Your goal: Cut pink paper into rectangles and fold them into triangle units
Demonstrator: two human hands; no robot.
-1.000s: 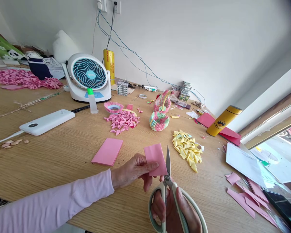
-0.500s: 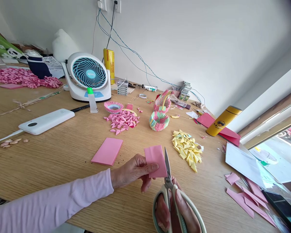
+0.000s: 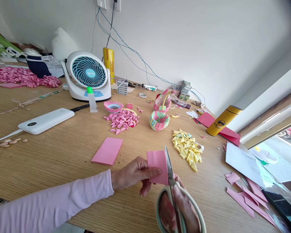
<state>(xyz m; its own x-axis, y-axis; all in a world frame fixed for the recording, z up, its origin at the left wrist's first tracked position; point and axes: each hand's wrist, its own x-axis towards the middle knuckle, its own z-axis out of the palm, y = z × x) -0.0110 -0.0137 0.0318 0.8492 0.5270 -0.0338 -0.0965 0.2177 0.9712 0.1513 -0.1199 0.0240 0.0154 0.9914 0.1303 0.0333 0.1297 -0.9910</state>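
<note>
A folded pink piece of paper [image 3: 160, 161] is pinched between the thumb and fingers of my left hand [image 3: 139, 173]. My right hand [image 3: 184, 207] grips scissors [image 3: 171, 181] with pale handles, fingers through the loops. The blades lie along the paper's right edge, pointing up and away from me. Left of the held paper, a larger stack of folded pink paper [image 3: 107, 150] rests on the table [image 3: 70, 168]. Beyond my right hand is a heap of folded yellow paper triangles [image 3: 187, 149].
Farther back sit a pile of pink paper pieces [image 3: 122, 121], a pink folded-paper bowl [image 3: 113, 106] and a green-and-pink paper basket [image 3: 159, 120]. A fan [image 3: 89, 74] and white power bank [image 3: 46, 121] stand left. On the right are a yellow bottle [image 3: 223, 120], pink scraps [image 3: 242, 200] and a phone [image 3: 283, 207].
The paper in my left hand has shifted slightly right and turned more upright. The scissors have moved a little right with my right hand, and their blades appear closer together.
</note>
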